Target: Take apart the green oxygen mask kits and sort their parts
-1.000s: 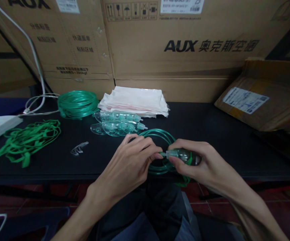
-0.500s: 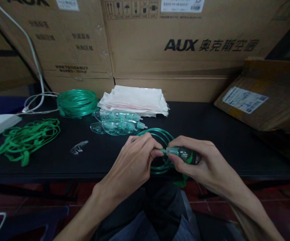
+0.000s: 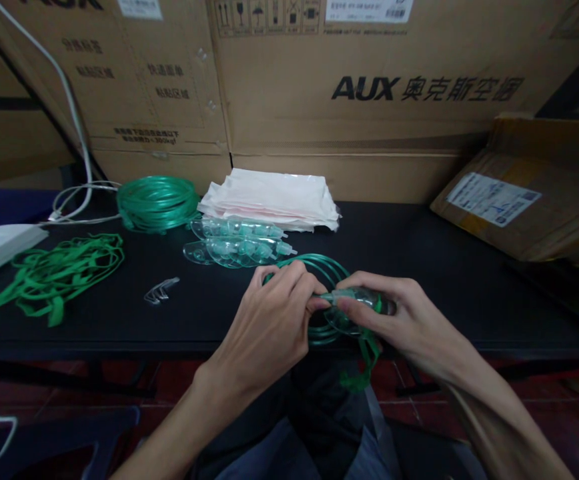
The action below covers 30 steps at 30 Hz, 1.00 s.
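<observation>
My left hand [image 3: 279, 310] pinches the end of a green plastic tube [image 3: 327, 261], whose coils lie on the table under both hands. Fingers of my right hand [image 3: 394, 307] are closed round a clear oxygen mask [image 3: 357, 293] at its connector. Tube end and connector meet between my fingertips; how far one sits inside the other is hidden. From the mask a green elastic strap [image 3: 362, 373] hangs past the table edge. Just beyond my left hand lie several more clear masks [image 3: 242, 243] in a stack.
White packaging bags [image 3: 269, 200] are piled at the back beside a green tubing coil [image 3: 157, 203]. Green elastic straps [image 3: 69, 270] and small clear strips [image 3: 161, 291] lie to the left. A cardboard box [image 3: 529, 193] stands at right, with large cartons [image 3: 369, 133] behind.
The tube end and the mask connector have come closer together between my fingers. The mask has tilted a little, and its green strap hangs lower and more loosely.
</observation>
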Tool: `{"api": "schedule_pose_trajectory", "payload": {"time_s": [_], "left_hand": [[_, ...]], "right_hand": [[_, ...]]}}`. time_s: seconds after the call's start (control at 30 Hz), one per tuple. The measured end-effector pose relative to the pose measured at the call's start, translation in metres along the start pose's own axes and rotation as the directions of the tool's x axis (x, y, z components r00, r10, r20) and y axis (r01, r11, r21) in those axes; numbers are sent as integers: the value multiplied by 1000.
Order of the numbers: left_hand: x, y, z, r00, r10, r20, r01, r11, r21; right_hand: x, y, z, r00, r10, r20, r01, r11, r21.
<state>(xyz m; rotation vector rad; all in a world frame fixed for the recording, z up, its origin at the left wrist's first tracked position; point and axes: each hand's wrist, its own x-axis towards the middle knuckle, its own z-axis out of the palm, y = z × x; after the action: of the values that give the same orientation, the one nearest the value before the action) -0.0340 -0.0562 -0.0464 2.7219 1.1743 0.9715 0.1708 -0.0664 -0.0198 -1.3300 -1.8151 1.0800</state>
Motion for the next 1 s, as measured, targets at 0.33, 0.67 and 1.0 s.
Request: {"api": "schedule_pose_trajectory", "payload": {"time_s": [0.33,0.67,1.0], "left_hand": [[0,-3,-5,996,-18,90,21,999,-37],[-6,-26,-39,940,-329,86,335,940,-60],[4,-10,-16,780,-614,121,593,786,174]], "right_hand": [[2,-3,5,979,-194,-62,176,960,-220],[-11,5,-17,954,-285,91,297,872,-390],[-19,23,-25,886,-458,76,436,763,-477]]}}
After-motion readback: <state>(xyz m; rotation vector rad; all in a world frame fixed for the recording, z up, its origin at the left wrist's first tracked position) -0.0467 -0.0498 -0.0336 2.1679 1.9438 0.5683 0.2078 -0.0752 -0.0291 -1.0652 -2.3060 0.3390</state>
